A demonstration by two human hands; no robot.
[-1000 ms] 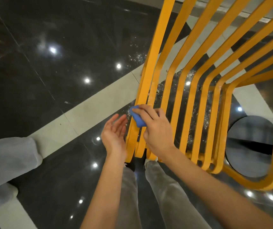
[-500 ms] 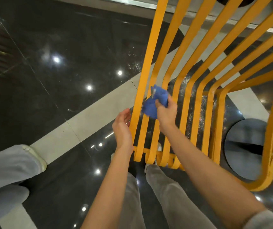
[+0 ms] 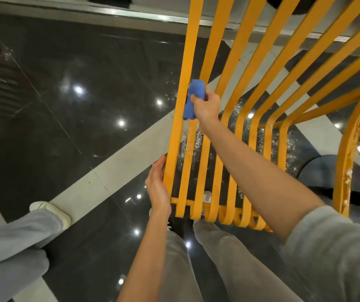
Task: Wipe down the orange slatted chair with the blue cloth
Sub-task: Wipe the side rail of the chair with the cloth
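Single head-worn view, wide-angle, looking steeply down and forward; close over the orange slatted chair (image 3: 235,118) and dark glossy floor (image 3: 70,127) beneath.

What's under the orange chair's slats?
Through the gaps in the orange slatted chair you see shiny dark floor with pale stripes, white specks and a shoe. The floor right behind each slat is hidden.

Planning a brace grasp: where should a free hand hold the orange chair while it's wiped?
Probably the outer slat of the chair, near its lower end, from the left. It's the edge slat, bare there and open on that side; the left hand already rests flat against it, well below the cloth in the right hand.
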